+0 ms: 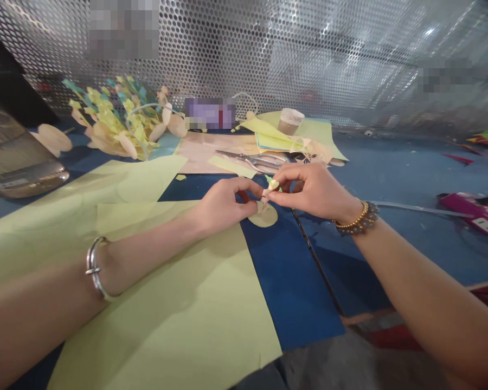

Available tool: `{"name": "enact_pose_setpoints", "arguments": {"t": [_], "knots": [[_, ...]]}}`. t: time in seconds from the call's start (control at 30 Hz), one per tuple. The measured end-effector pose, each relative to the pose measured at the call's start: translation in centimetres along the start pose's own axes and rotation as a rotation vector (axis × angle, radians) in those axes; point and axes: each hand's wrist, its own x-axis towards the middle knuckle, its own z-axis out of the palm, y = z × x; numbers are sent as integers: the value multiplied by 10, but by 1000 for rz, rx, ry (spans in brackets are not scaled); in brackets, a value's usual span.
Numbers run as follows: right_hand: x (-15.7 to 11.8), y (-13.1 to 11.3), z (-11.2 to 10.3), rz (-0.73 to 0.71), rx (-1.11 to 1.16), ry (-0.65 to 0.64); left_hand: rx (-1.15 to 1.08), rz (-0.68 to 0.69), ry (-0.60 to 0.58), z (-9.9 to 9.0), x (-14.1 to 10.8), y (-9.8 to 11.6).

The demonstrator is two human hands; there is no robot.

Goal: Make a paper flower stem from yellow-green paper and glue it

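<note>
Both my hands meet over the blue table. My right hand [313,187], with a beaded bracelet, is closed in a pinch on a small yellow paper flower [273,184] that has bits of green and pale pink. From the other side, my left hand [225,206] pinches the pale pink part [265,195] at the flower's base. Its forearm lies over a large yellow paper sheet [179,303]. A round pale yellow paper disc [265,218] shows just below the fingertips; whether it is joined to the flower I cannot tell.
Scissors [264,161] lie behind my hands on pinkish paper [199,146]. A cup [290,121] stands on stacked sheets. Paper flowers [122,119] are bunched at the back left, near a large clear container [16,151]. A purple power strip [472,213] lies right. Perforated metal [228,54] closes the back.
</note>
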Motion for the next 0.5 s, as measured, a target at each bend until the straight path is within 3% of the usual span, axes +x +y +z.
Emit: {"name": "enact_pose_setpoints", "arguments": {"t": [0.5], "knots": [[-3,-5,-9,25,4,-12,-28,-23,-4,-1,-1,4]]}}
